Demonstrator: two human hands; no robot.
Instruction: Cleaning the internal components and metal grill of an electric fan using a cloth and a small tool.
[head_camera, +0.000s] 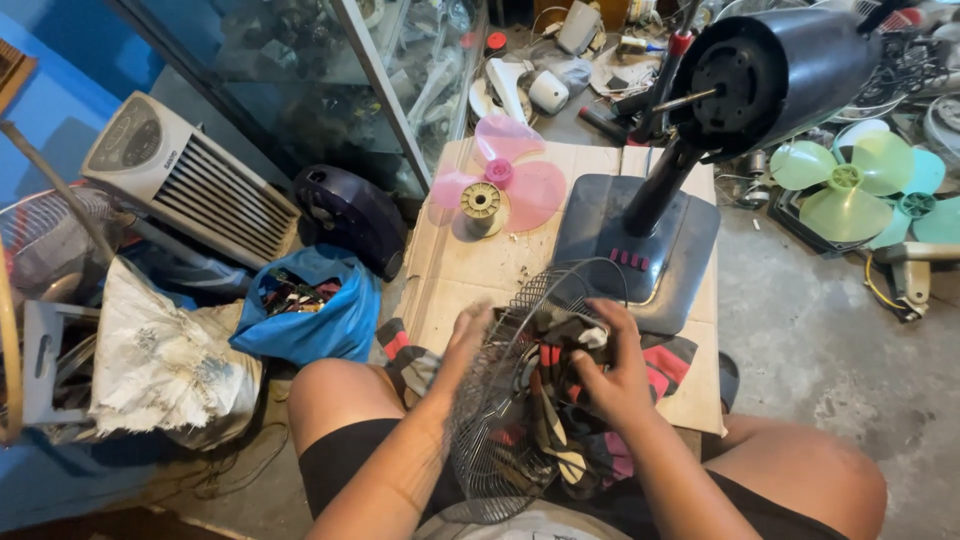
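A round wire fan guard (505, 430) stands on edge between my knees. My left hand (462, 345) holds its left rim, fingers curled around the wires. My right hand (612, 375) presses a striped multicoloured cloth (560, 440) against the grille from the right side. Just beyond, on a sheet of cardboard (455, 275), stands a dark fan body: a grey base (640, 235), a black neck and a motor housing (775, 70) with a bare shaft. A pink fan blade (515, 180) lies on the cardboard with a beige round nut (483, 203) on it.
A blue plastic bag (320, 310) of parts and a white sack (165, 365) sit at left, behind them a white tower heater (185, 180) and a glass cabinet (330, 80). Green fan blades (845, 185) and other parts litter the concrete floor at right.
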